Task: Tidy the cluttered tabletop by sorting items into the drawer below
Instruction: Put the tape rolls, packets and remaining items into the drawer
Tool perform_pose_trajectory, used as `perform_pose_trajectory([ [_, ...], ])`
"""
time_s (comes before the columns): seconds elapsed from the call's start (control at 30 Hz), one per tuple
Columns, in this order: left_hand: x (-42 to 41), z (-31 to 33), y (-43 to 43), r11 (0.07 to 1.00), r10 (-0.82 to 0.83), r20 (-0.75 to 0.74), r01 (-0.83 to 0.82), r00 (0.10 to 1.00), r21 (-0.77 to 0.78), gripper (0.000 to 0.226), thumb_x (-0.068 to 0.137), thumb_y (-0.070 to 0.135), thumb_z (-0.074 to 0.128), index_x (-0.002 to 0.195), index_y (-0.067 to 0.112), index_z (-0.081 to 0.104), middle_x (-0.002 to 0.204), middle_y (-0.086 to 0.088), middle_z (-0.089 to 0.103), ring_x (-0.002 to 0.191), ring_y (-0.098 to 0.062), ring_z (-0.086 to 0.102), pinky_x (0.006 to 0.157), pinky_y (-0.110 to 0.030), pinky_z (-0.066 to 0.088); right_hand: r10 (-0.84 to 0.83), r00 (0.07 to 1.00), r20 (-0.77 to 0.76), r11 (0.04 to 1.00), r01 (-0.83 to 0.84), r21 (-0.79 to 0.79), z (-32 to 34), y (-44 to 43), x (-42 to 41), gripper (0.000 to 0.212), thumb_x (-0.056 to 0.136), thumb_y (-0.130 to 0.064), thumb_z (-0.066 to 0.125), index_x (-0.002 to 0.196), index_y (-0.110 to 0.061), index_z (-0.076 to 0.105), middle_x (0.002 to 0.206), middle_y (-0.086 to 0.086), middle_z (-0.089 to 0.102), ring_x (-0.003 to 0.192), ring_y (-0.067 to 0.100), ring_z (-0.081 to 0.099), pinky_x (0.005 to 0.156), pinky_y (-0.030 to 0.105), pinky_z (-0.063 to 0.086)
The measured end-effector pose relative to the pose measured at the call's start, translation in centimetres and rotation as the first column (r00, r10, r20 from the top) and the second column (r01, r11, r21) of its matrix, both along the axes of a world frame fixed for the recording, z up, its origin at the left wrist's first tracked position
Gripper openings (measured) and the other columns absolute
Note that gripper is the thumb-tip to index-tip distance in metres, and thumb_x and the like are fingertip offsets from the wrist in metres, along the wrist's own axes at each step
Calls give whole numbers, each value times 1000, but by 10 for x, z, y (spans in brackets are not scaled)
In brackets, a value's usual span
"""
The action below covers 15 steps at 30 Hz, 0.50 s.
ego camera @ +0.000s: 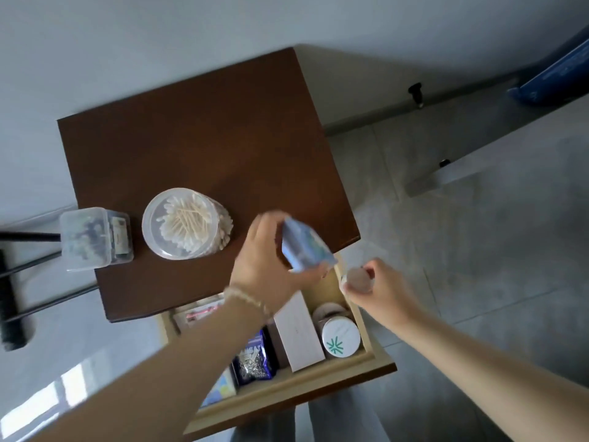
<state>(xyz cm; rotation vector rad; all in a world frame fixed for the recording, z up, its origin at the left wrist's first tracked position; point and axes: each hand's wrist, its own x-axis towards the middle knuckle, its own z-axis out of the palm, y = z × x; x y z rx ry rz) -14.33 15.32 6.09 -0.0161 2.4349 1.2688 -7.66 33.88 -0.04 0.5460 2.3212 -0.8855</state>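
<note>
Left grip: left hand (264, 272) holds blue box (306, 247); blurred, could slip.
Right grip: right hand (382, 290) pinches round container (357, 279); may miss crowded drawer (287, 399).

A black broom (11, 314) lies at left; a blue thing (554, 71), perhaps a bag, upper right.

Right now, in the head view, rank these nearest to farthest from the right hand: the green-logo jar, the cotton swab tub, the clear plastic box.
From the right hand:
1. Green-logo jar, in the drawer under the hand.
2. Cotton swab tub, on the tabletop, leftward.
3. Clear plastic box, at the tabletop's left edge.
</note>
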Motion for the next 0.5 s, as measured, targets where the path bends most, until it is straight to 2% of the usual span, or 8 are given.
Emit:
perform_pose_trajectory([
  [0.07,37,-5,-18,1000,-8,20,8,1000,-12,62,50,46,79,99,36,42,99,18,49,92,-2,54,79,-8,45,-26,993,116,997,35,-75,-10,-18,17,39,79,-36,69,104,-12,52,94,3,62,77,13,61,63,26,53],
  [0.17,79,-21,-38,995,91,150,-84,985,-51,61,56,25,86,91,42,39,98,19,50,91,3,54,69,0,43,-68,989,132,989,84,-123,-28,-51,28,40,84,-25,66,117,-11,48,110,5,60,90,13,59,72,23,49],
  [0.23,98,-37,-51,983,183,246,-170,952,-75,63,56,21,87,95,39,41,101,15,54,92,4,55,68,-4,47,-54,996,69,995,60,-76,-39,-70,24,39,89,-18,58,125,-10,47,121,7,56,101,18,57,80,26,48],
  [0.3,109,-48,-61,964,267,333,-248,904,-100,67,56,24,87,104,36,42,104,15,57,94,-1,59,75,-20,55,63,998,27,994,-65,92,-56,-80,17,41,93,-15,47,133,-8,41,133,11,45,112,26,52,88,33,47],
  [0.37,114,-58,-68,948,317,384,-295,867,-116,70,55,24,87,106,35,41,102,18,56,96,-7,60,79,-33,57,162,987,17,946,-160,281,-79,-82,10,47,95,-11,41,141,-7,30,140,12,36,118,26,48,92,32,45],
  [0.5,114,-67,-76,944,326,398,-317,858,-91,67,58,19,86,106,33,42,105,14,57,97,-10,61,79,-32,57,121,993,12,944,-119,308,-100,-86,-4,47,96,-8,38,141,-5,27,144,13,31,124,29,45,97,33,40],
])
